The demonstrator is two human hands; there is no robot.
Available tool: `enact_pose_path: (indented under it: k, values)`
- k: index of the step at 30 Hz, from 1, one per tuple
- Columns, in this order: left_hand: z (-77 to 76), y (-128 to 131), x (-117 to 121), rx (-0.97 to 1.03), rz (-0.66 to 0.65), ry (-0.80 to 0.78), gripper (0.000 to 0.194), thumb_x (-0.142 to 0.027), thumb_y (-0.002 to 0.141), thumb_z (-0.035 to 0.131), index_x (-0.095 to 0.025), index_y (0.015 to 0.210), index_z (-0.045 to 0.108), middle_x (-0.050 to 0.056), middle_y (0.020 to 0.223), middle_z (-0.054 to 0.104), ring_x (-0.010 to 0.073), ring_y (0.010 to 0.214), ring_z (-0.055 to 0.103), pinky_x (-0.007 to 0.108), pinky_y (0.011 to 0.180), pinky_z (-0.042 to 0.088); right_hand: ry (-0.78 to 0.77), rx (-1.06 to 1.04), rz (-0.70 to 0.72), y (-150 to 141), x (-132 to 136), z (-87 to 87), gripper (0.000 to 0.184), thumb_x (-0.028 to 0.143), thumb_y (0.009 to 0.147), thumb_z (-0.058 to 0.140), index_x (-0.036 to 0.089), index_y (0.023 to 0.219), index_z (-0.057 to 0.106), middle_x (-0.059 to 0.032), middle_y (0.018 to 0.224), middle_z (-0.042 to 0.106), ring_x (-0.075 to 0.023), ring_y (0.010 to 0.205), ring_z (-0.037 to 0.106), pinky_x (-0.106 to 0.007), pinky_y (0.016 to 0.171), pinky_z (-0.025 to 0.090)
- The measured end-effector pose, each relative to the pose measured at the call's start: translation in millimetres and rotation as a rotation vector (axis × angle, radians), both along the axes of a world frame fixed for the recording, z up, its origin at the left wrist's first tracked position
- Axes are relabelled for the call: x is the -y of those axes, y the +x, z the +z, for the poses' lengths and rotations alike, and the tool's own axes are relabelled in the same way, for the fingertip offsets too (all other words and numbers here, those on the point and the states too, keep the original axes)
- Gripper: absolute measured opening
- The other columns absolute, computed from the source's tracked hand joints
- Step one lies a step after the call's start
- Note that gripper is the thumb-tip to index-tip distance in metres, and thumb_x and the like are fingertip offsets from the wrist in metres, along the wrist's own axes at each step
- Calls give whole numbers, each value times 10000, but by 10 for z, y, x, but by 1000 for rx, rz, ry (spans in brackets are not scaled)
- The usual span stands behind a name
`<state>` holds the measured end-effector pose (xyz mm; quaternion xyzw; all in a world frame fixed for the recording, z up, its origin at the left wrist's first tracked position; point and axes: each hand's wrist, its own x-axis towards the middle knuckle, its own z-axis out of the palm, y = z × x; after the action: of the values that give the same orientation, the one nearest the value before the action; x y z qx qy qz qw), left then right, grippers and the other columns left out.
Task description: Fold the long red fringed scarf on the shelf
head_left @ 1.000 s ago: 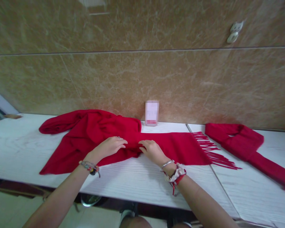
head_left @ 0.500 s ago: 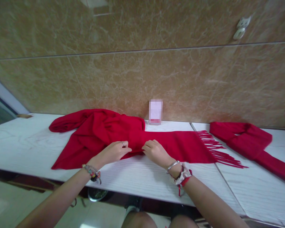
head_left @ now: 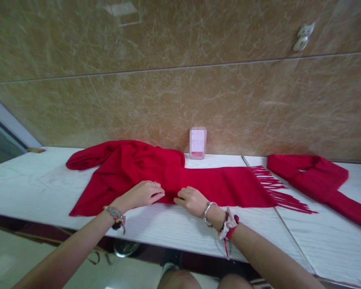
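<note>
A red fringed scarf lies along a white wood-grain counter. Its left part is bunched and folded over, while the right part lies flat with the tassels spread. My left hand is at the scarf's near edge, thumb and fingers pinched together on the cloth. Just to its right, my right hand has its fingers curled over the same edge; its fingertips are partly hidden. A narrow stretch of red cloth shows between the two hands.
Another red scarf, looped over itself, lies on the right of the counter. A small blurred card or box stands against the brown tiled wall. A white cat-shaped hook is on that wall. Beneath the counter is a round metal bowl.
The scarf's near edge, slightly raised between my hands before, now lies flatter. My right hand has shifted a little left and toward me. My left hand is nearly in the same place.
</note>
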<state>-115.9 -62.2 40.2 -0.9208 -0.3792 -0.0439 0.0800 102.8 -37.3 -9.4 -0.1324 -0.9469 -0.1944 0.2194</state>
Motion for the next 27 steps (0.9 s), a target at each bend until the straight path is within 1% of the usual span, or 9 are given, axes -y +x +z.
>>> enact_pose_path:
  k: [2, 4, 7, 9, 12, 16, 20, 24, 27]
  values:
    - [90, 52, -136, 78, 96, -21, 264, -219, 885, 393, -172, 898, 653, 39, 865, 656, 147, 805, 583, 251, 772, 430, 12, -24, 11, -2, 4, 2, 157, 179, 872, 476, 165, 789, 608, -18, 675, 563, -133, 647, 479, -271, 562, 294]
    - [163, 132, -333, 161, 206, -41, 265, -239, 877, 398, -154, 953, 636, 71, 984, 634, 173, 928, 561, 280, 861, 403, 17, -35, 22, -5, 10, 11, 173, 172, 876, 465, 159, 770, 602, -18, 674, 563, -131, 641, 476, -272, 560, 293]
    - [190, 263, -681, 270, 326, -158, 289, -288, 811, 509, -126, 1034, 598, 112, 1099, 584, 211, 1034, 512, 313, 930, 355, 20, -42, 34, -9, 21, 24, 199, 155, 885, 440, 153, 754, 591, -19, 667, 556, -127, 633, 471, -269, 555, 289]
    - [155, 325, -893, 288, 345, -213, 312, -284, 746, 586, -133, 1018, 599, 102, 1055, 610, 212, 983, 538, 307, 897, 377, 22, -41, 36, -9, 28, 30, 206, 148, 889, 428, 151, 758, 587, -19, 660, 550, -124, 623, 467, -267, 551, 286]
    - [73, 357, -1117, 297, 347, -274, 200, -216, 689, 623, -148, 876, 633, 48, 858, 661, 169, 799, 586, 243, 766, 425, 13, -30, 31, -4, 35, 38, 207, 144, 891, 420, 151, 767, 585, -19, 655, 545, -124, 614, 464, -266, 545, 286]
    - [-11, 318, -1251, 336, 372, -285, 50, -170, 698, 580, -147, 714, 621, 26, 706, 643, 144, 686, 564, 224, 684, 408, -10, -20, 24, 3, 34, 49, 218, 148, 896, 408, 156, 770, 586, -21, 663, 545, -128, 624, 469, -265, 544, 296]
    - [-47, 274, -1290, 358, 383, -303, 119, -219, 732, 540, -152, 648, 592, 14, 634, 609, 142, 636, 535, 236, 651, 384, -40, 2, 14, -4, 33, 60, 212, 165, 900, 407, 164, 794, 591, -24, 688, 550, -131, 653, 475, -261, 554, 307]
    - [-20, 284, -1297, 366, 353, -383, 199, -306, 764, 497, -147, 687, 588, 27, 688, 624, 144, 638, 539, 233, 621, 386, -74, 22, -31, -32, 45, 77, 167, 174, 890, 436, 168, 826, 591, -27, 715, 562, -136, 673, 480, -263, 570, 320]
    - [22, 337, -1303, 366, 295, -454, 216, -344, 741, 526, -145, 782, 601, 34, 790, 647, 143, 701, 563, 217, 648, 401, -94, 22, -95, -59, 54, 88, 145, 175, 882, 454, 163, 828, 588, -30, 738, 572, -142, 692, 486, -271, 587, 329]
